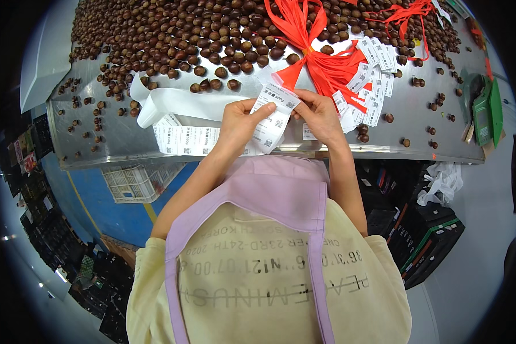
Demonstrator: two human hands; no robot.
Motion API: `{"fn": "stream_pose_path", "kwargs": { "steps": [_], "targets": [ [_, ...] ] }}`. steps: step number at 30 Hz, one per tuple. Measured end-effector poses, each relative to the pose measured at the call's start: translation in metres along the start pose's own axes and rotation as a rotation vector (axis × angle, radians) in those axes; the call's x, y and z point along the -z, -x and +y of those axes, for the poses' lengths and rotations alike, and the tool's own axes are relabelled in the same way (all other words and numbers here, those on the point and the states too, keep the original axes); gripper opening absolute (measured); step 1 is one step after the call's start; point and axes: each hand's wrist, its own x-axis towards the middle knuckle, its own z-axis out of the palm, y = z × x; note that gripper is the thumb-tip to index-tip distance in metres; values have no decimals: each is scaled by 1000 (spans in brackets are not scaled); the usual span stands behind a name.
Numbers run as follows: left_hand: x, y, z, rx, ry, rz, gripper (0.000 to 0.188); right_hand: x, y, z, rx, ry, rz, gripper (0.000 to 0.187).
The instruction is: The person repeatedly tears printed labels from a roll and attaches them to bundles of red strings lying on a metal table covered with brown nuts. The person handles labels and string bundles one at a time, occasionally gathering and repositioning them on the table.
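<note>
Over the front part of a metal table, my left hand (239,123) grips a strip of white printed labels (275,121), thumb on top. Closed at the strip's upper right edge is my right hand (321,116), its fingertips pinching the label there. A red band touches the top of this label and runs back to a tied bundle of red plastic ribbons (305,37). Right of my right hand, white labels (375,86) fan out on the ribbon ends. More of the label strip (192,139) lies left of my left hand, beside curled white backing paper (180,104).
Chestnuts (172,37) cover the back of the table (112,146), with loose ones along both sides. A second red ribbon bundle (408,16) lies at the back right. A green device (485,112) is at the right edge. Below are a white crate (133,182) and black crates (427,246).
</note>
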Motion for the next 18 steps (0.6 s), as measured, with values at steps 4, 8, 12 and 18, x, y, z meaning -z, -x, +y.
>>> {"fn": "stream_pose_path", "kwargs": {
  "steps": [4,8,12,18],
  "targets": [
    [1,-4,-5,57,117,-9,25,0,1,2,23,0,0,25],
    [1,-2,-4,69,146,-13,24,-1,2,0,33,26,-1,26],
    [1,-2,-2,75,153,-21,24,-1,3,1,14,8,11,27],
    [2,-3,-4,97,174,-3,24,-1,4,-3,15,-13,14,27]
  ]
}}
